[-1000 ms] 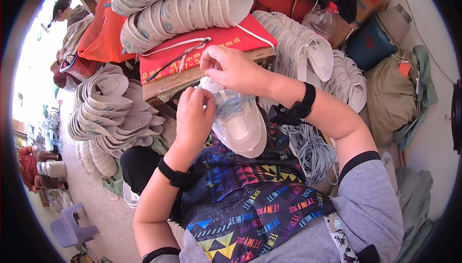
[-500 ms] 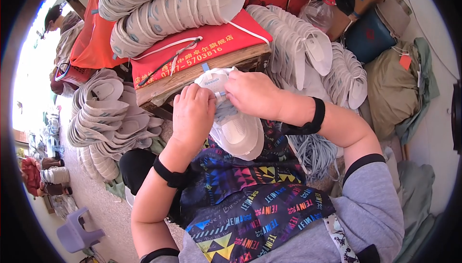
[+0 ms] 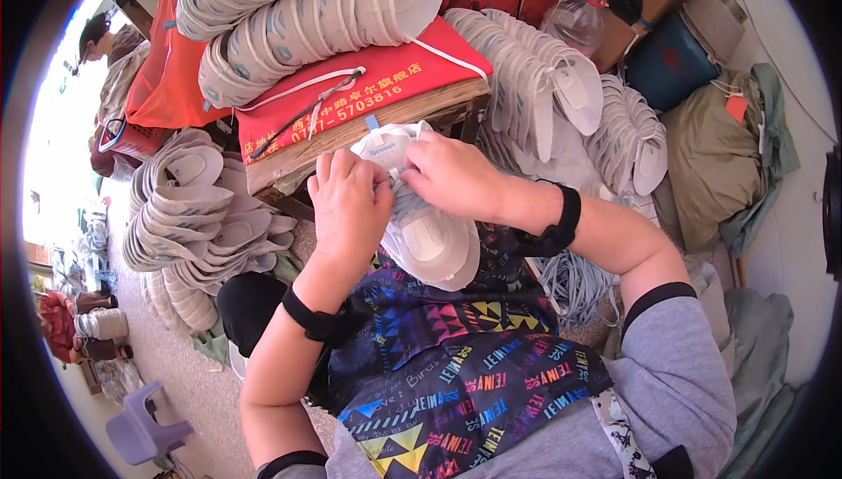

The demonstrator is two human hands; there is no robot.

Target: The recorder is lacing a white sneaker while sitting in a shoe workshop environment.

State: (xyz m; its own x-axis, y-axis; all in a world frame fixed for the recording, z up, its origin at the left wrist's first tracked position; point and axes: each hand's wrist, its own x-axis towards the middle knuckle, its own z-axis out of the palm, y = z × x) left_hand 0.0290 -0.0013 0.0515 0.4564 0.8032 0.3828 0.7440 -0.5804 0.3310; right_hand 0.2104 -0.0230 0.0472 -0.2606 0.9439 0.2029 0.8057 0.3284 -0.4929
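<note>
White-and-grey fabric shoe upper (image 3: 427,232) sits gripped by the left hand (image 3: 349,207) and right hand (image 3: 449,176), lacing seemingly unfinished, fingers pinching its tongue.

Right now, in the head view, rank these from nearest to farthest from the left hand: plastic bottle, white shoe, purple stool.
1. White shoe: under the left hand, touching it.
2. Plastic bottle: up and to the right, behind the stacks.
3. Purple stool: lower left, on the floor.
</note>
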